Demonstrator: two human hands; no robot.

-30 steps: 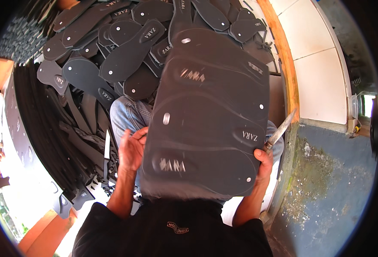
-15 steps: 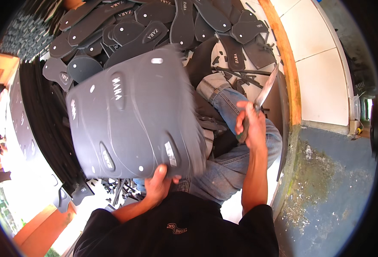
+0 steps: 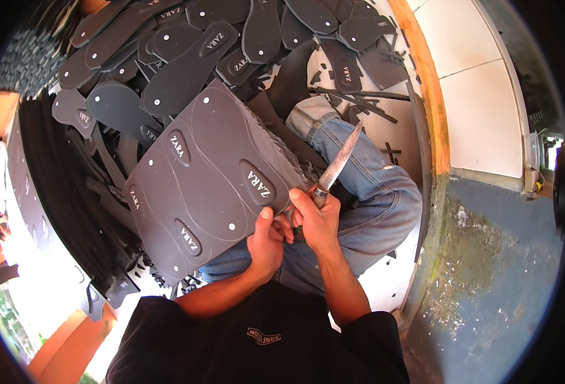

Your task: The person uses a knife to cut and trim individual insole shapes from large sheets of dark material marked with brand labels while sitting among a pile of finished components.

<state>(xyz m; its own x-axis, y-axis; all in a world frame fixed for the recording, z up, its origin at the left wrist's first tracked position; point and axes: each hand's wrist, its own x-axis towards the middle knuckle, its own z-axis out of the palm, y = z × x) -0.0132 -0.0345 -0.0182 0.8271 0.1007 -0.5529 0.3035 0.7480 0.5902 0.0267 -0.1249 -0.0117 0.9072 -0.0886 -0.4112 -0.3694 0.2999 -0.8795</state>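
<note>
A dark grey sheet (image 3: 215,163) marked with curved shoe-sole outlines, raised oval pads and white dots lies tilted across my lap. My left hand (image 3: 268,246) grips its near right edge, thumb on top and fingers underneath. Close beside it, my right hand (image 3: 317,221) is wrapped round the handle of a knife (image 3: 340,160), whose worn blade points up and away to the right. The right thumb rests by the sheet's corner; whether it presses on the sheet I cannot tell. Along the right, the sheet's side looks rough and ragged.
Cut dark insoles (image 3: 186,70) lie heaped at the far side. Thin dark offcut strips (image 3: 365,105) are scattered beyond my jeans-clad leg (image 3: 365,173). A long stack of dark sheets (image 3: 64,192) stands at left. A wooden beam (image 3: 433,96) borders the work area at right.
The sheet has turned and come down onto my lap, no longer blurred. My right hand with the knife has moved left and nearer, up to the sheet's corner beside my left hand.
</note>
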